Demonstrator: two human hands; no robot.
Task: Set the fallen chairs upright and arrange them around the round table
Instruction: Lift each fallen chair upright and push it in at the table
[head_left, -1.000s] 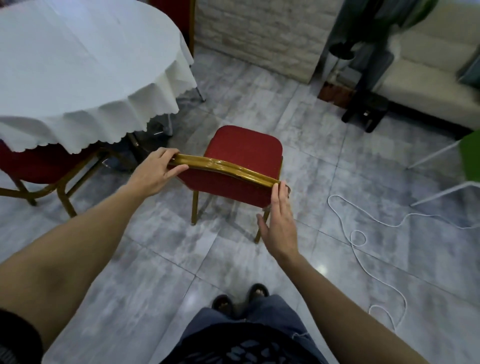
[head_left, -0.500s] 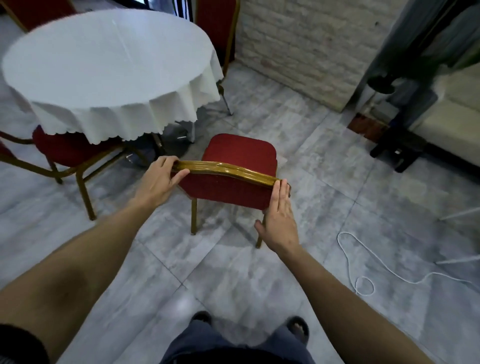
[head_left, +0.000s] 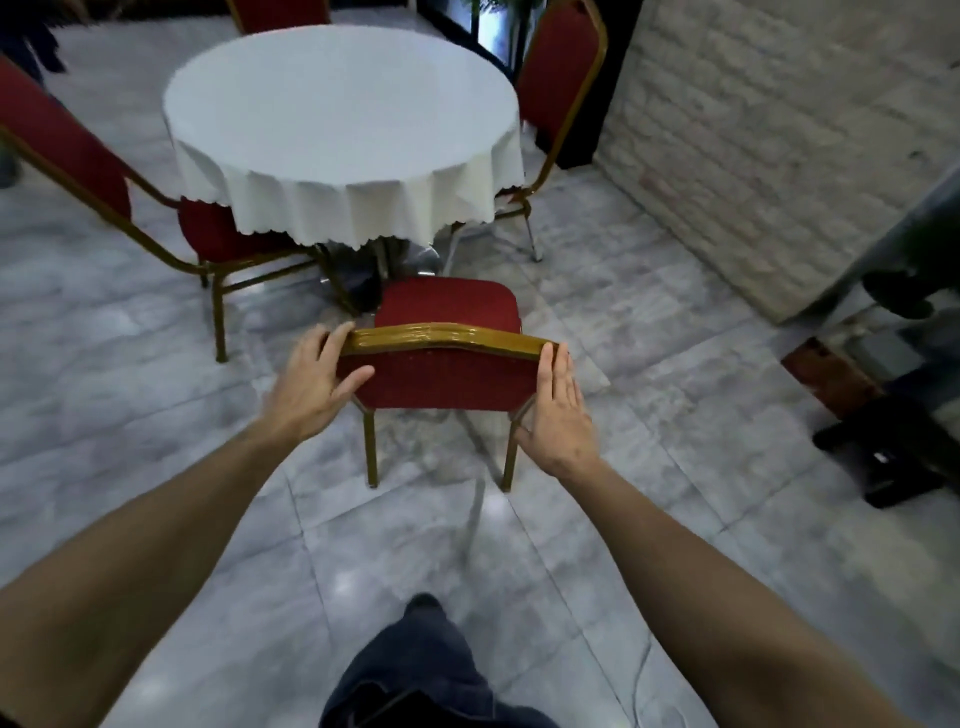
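A red chair (head_left: 441, 382) with a gold frame stands upright on the floor in front of me, its seat facing the round table (head_left: 340, 119) under a white cloth. My left hand (head_left: 311, 382) grips the left end of its gold top rail. Against the right end of the backrest rests my right hand (head_left: 558, 410), fingers flat and thumb behind. A second red chair (head_left: 78, 156) is at the table's left with its seat under the cloth. A third (head_left: 561, 78) stands at the far right side, and the back of another (head_left: 280, 13) shows behind the table.
A pale brick wall (head_left: 779, 145) runs along the right. Dark furniture legs (head_left: 893, 447) and a brown block (head_left: 826, 371) sit at the right edge. The floor is grey marble tile (head_left: 156, 467). My leg and shoe (head_left: 426, 660) are at the bottom.
The chair has turned square to the table and come closer to it. My view has risen, so the whole table and more chairs show. Both hands stay on the backrest.
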